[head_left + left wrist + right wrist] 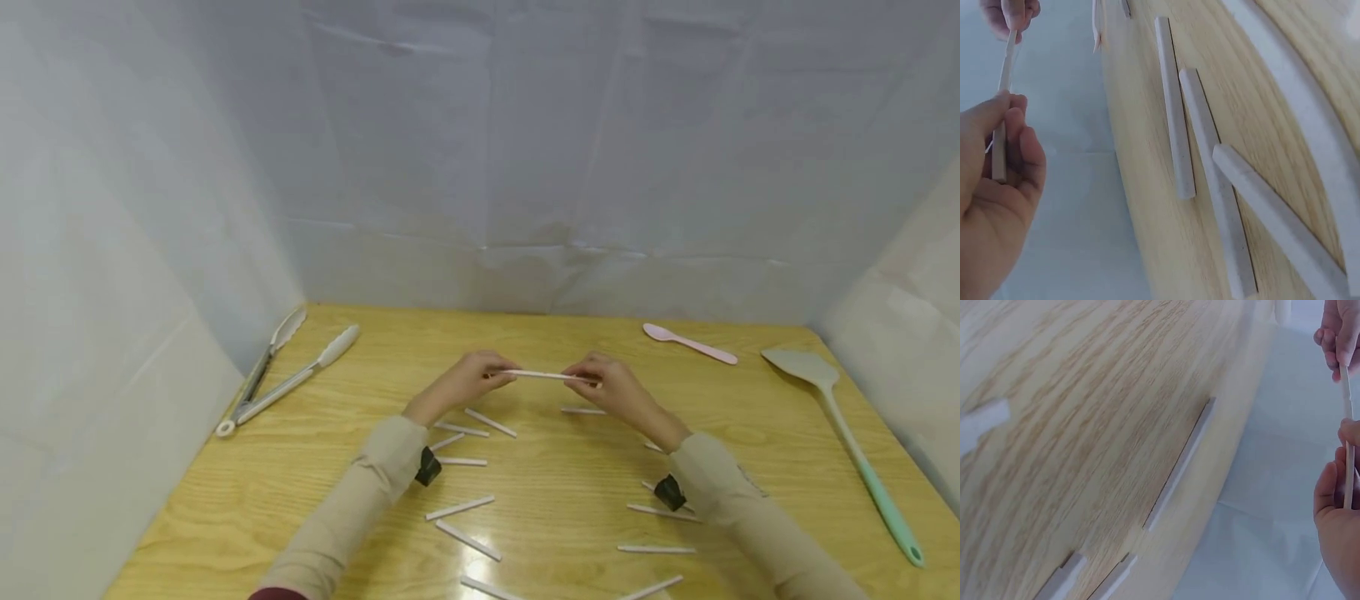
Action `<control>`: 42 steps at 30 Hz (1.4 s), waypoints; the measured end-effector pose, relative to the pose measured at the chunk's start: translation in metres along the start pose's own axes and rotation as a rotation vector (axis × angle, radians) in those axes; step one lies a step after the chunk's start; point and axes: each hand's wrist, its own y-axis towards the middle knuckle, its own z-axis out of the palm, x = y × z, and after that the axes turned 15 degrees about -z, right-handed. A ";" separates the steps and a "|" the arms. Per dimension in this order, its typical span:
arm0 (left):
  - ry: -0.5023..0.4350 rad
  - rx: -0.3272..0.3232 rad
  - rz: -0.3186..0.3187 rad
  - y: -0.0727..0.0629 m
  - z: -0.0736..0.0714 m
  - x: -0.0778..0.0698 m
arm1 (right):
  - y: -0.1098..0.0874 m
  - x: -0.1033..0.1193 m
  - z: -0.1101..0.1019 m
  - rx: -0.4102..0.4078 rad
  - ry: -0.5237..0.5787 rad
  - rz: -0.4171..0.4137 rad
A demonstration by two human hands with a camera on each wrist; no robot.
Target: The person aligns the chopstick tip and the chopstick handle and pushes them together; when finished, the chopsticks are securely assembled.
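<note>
Between the two hands, a thin white stick [542, 375] is held level above the table. My left hand [467, 382] pinches its left end between thumb and fingers. The right end is pinched by my right hand [613, 390]. A small step or seam shows midway along the stick [1347, 394] in the right wrist view; whether it is one piece or two joined, I cannot tell. Several similar white sticks [461, 507] lie scattered on the table below the left hand. Others, such as one stick [657, 549], lie below the right hand, some partly hidden by the forearm.
Metal tongs [285, 387] lie spread on the wooden table [555, 492] at the left. At the back right is a pink spoon [690, 342]. A spatula [843, 425] with a green handle end lies along the right side. White sheeting [480, 167] encloses the table's back and sides.
</note>
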 end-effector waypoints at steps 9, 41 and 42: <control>-0.058 -0.042 0.037 -0.004 0.005 -0.007 | -0.002 0.000 -0.002 -0.081 0.001 -0.102; -0.109 -0.146 0.151 -0.005 0.013 -0.011 | 0.001 0.003 -0.007 -0.111 0.028 -0.210; -0.102 -0.140 0.149 -0.004 0.013 -0.011 | 0.000 0.001 -0.007 -0.109 0.019 -0.218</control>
